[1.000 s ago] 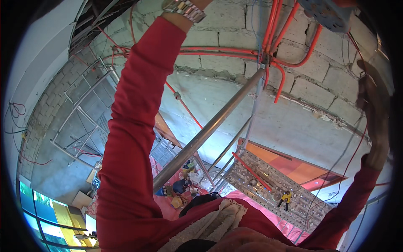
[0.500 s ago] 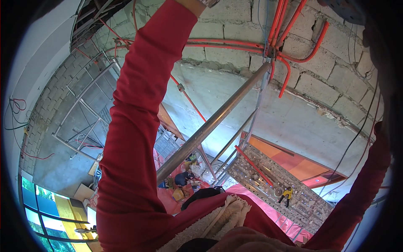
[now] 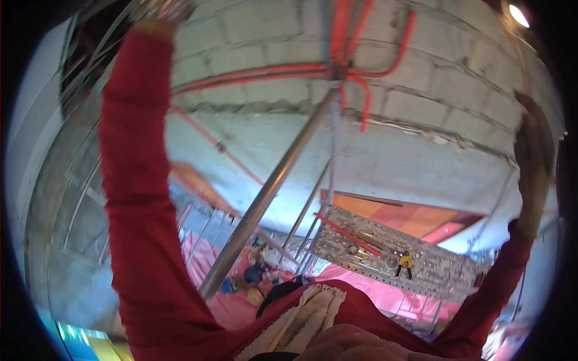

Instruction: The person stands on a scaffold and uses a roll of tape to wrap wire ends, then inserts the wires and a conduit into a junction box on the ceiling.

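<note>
My left arm, in a red sleeve (image 3: 138, 162), reaches up past the left side of a slanting metal pole (image 3: 271, 186). A blurred, shiny band (image 3: 164, 8) circles the wrist at the upper rim, where the hand itself is cut off. On the far right my right hand (image 3: 533, 153) is raised with its fingers upward, dark and smeared by motion. A thin brownish cord or rod (image 3: 521, 57) shows just above its fingertips; I cannot make out whether the hand grips it. Behind both arms runs a block wall (image 3: 265, 36) with orange conduits (image 3: 253, 73) meeting at a box (image 3: 337, 72).
Below, a perforated metal scaffold plank (image 3: 337, 256) bears debris, a loose orange tube (image 3: 349, 233) and a yellow-and-black tool (image 3: 404, 263). Farther down, bags and clutter (image 3: 256, 274) lie on pink sheeting (image 3: 217, 301). A bright lamp (image 3: 519, 16) shines at the upper right.
My left arm has swung left and the band at its wrist shows more fully. My right hand has come out of the dark rim into sight. The view has shifted, bringing the lamp in.
</note>
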`<state>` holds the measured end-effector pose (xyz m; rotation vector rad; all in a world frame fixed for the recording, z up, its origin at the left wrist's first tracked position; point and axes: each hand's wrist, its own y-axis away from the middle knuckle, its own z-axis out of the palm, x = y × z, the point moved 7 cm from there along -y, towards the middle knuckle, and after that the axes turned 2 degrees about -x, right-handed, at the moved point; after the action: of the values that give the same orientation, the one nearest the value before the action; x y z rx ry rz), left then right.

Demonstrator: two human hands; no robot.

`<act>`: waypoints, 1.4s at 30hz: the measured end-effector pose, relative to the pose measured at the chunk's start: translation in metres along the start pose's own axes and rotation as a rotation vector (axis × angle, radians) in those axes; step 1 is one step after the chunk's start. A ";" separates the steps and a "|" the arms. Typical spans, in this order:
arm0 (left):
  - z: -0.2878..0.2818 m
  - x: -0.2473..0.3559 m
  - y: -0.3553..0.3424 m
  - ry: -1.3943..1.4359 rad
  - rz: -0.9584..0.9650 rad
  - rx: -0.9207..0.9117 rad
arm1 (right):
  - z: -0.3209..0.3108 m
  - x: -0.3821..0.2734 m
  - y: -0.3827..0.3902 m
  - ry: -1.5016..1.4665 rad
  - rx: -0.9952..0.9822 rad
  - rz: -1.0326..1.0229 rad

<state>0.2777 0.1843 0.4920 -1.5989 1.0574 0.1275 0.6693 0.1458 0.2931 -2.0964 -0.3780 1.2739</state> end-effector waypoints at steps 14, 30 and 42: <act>0.021 -0.034 0.005 0.280 -0.227 -0.257 | -0.059 -0.082 -0.041 0.647 0.186 -0.950; 0.020 -0.023 0.004 0.083 -0.294 -0.131 | -0.012 -0.068 -0.042 0.319 -0.279 -0.311; 0.021 -0.015 0.009 0.164 -0.276 -0.266 | 0.018 -0.074 -0.067 0.372 -0.115 -0.777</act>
<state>0.2718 0.2106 0.4876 -2.0089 0.9610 -0.0527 0.6230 0.1623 0.3814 -1.9123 -0.9863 0.4096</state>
